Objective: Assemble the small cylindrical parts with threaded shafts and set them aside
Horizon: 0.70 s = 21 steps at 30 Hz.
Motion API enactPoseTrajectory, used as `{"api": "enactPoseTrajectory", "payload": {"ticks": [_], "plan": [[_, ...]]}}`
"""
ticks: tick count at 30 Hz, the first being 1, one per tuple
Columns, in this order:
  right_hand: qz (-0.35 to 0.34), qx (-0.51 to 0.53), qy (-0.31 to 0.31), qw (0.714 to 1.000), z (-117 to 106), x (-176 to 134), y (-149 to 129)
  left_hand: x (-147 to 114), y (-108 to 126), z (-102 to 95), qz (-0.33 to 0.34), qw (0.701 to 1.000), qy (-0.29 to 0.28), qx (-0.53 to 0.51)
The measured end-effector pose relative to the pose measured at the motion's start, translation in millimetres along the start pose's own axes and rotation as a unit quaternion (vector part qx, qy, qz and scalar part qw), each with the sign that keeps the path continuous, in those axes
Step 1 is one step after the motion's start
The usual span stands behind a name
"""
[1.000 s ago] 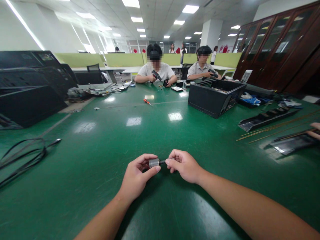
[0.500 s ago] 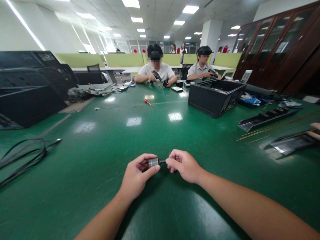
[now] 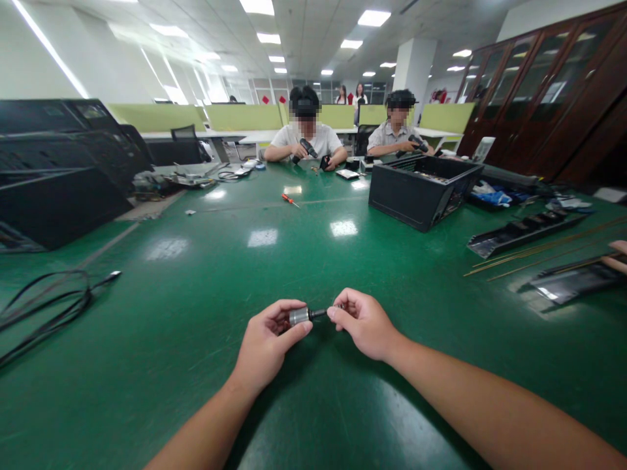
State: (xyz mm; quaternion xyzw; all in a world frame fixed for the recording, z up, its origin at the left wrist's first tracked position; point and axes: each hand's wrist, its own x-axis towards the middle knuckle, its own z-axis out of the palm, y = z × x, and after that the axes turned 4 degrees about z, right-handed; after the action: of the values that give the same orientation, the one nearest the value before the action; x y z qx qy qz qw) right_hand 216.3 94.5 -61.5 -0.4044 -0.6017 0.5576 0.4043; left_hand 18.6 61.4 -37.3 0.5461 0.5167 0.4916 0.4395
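Observation:
My left hand (image 3: 267,339) is closed around a silver metal cylinder (image 3: 298,316), gripped between thumb and fingers. A thin dark shaft (image 3: 319,313) sticks out of the cylinder to the right. The thumb and fingertips of my right hand (image 3: 365,323) pinch the far end of that shaft. A small shiny bit (image 3: 339,306) shows at those fingertips; its kind is too small to tell. Both hands hover low over the green table (image 3: 196,405), and the cylinder lies about level between them.
A black computer case (image 3: 416,196) stands at the right, with metal brackets (image 3: 524,232) and thin brass rods (image 3: 504,261) near it. Black cables (image 3: 63,307) lie at the left. An orange screwdriver (image 3: 289,200) is farther off. Two people sit opposite; another person's hand (image 3: 616,258) reaches in at the right edge.
My right hand has tilted slightly upward, and more of the shiny bit shows at its fingertips. The cylinder has shifted a touch left with my left hand.

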Motion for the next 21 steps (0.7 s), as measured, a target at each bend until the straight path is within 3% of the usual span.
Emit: {"api": "enactPoseTrajectory", "payload": {"ticks": [21], "plan": [[-0.014,0.016,0.033,0.999,-1.0,0.6,-4.9,0.0,-1.6,-1.5,0.007,1.0,0.018,-0.013]]}}
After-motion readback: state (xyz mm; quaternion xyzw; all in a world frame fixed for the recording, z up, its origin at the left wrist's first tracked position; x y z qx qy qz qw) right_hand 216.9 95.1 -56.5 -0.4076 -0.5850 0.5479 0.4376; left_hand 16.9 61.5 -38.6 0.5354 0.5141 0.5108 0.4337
